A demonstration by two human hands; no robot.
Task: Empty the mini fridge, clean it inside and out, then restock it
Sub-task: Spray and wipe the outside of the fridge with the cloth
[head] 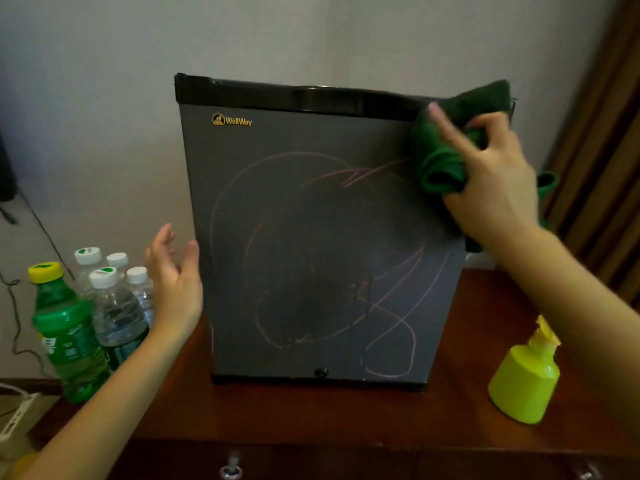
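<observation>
The dark grey mini fridge [277, 209] stands shut on the wooden cabinet top, its door covered with pinkish scribbled lines. My right hand [495, 178] grips a bunched green cloth [446, 147] and presses it against the door's upper right corner. My left hand [176, 282] is open, fingers spread, beside the fridge's left edge, thumb touching or nearly touching it. To the left stand a green soda bottle [65, 334] with a yellow cap and several clear water bottles [117, 306].
A lime-green spray bottle [523, 382] stands on the wooden cabinet top [311, 414] right of the fridge. A brown curtain [602, 161] hangs at the far right. Black cables run down the wall at left. A white power strip [14, 417] lies low left.
</observation>
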